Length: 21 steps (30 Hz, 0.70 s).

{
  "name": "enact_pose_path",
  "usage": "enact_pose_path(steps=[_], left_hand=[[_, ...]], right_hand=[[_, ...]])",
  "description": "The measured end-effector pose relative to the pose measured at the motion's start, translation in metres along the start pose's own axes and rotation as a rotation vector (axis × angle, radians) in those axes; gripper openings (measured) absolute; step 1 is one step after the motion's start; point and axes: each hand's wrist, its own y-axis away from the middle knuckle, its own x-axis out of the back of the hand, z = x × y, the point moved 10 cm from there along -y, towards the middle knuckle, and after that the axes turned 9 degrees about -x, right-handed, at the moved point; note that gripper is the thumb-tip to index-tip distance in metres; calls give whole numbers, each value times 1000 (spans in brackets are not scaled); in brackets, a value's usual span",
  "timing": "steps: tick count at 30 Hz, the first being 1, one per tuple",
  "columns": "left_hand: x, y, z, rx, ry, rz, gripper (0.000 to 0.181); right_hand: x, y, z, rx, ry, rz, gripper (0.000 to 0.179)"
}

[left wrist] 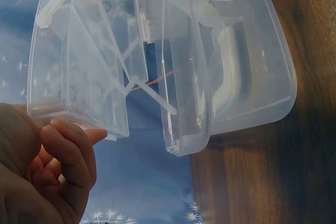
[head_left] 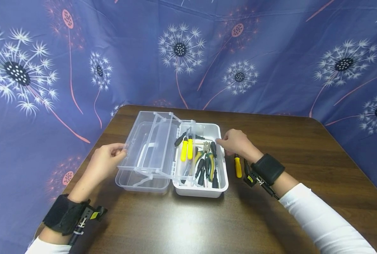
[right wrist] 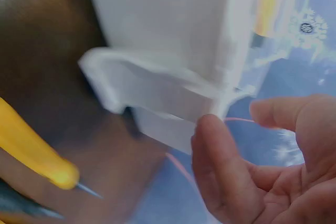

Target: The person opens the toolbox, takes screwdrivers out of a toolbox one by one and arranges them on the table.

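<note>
While the clear tray (head_left: 147,141) is pinched at its left edge by the left hand (head_left: 107,157), the right hand (head_left: 237,143) is held, thumb and fingers apart, at the right of the white toolbox (head_left: 201,192). Tools (head_left: 200,167) are contained inside, between both hands.

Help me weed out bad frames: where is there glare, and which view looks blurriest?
Head: pale glare on the wooden table, in front of the toolbox; right wrist: blurriest overall, with the toolbox's white latch and the yellow tool handle soft-edged; left wrist: mild highlights on the clear lid, the table darker beside it.
</note>
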Motion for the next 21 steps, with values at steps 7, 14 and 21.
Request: enact_pose_path(steps=[7, 14, 21], left_hand=[[-1, 0, -2, 3, -9, 6, 37], [-1, 1, -3, 11, 5, -2, 37], [-3, 2, -5, 28, 28, -6, 38]], right_hand=[[28, 6, -54, 84, 25, 61, 41], [8, 2, -107, 149, 67, -32, 44], [-17, -13, -147, 205, 216, -20, 42]])
